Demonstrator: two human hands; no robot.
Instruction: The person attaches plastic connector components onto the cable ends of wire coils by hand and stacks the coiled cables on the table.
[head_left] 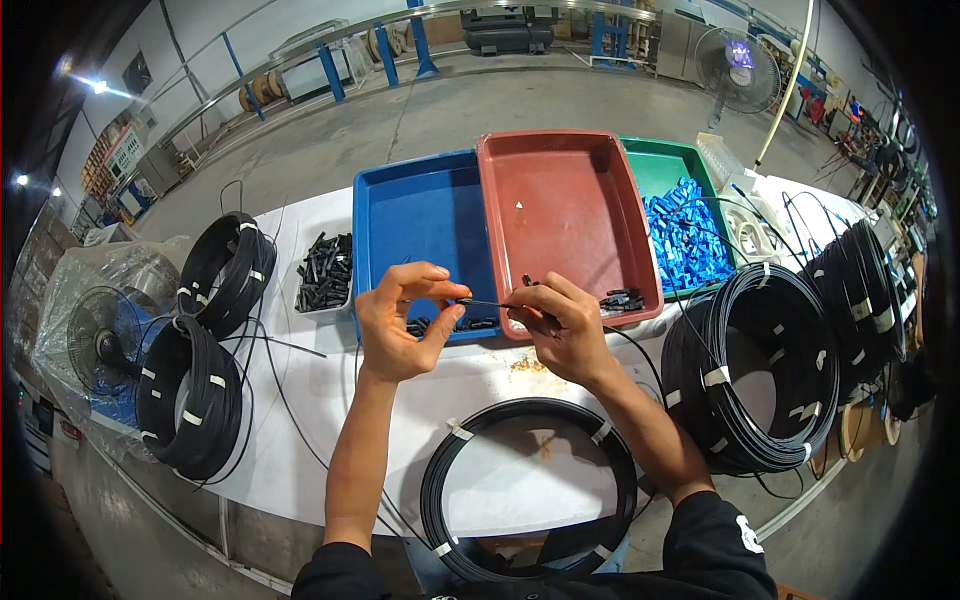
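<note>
My left hand [405, 315] is raised above the near edge of the blue tray, with finger and thumb bent around the tip of a thin black cable [487, 302]. A small dark piece shows at the fingertips, too small to name. Just to the right, my right hand [562, 325] is closed around the same cable, in front of the red-brown tray. From behind this hand the cable curves down to the right. Below both hands a taped coil of black cable [432, 490] lies at the table's front edge, partly over my lap.
The blue tray [420, 170] and red-brown tray [560, 215] hold a few black parts near their front edges. A green tray [660, 150] has many blue connectors [687, 235]. Black parts [326, 272] fill a white box. Cable coils [190, 400] stand left, larger coils [685, 400] right.
</note>
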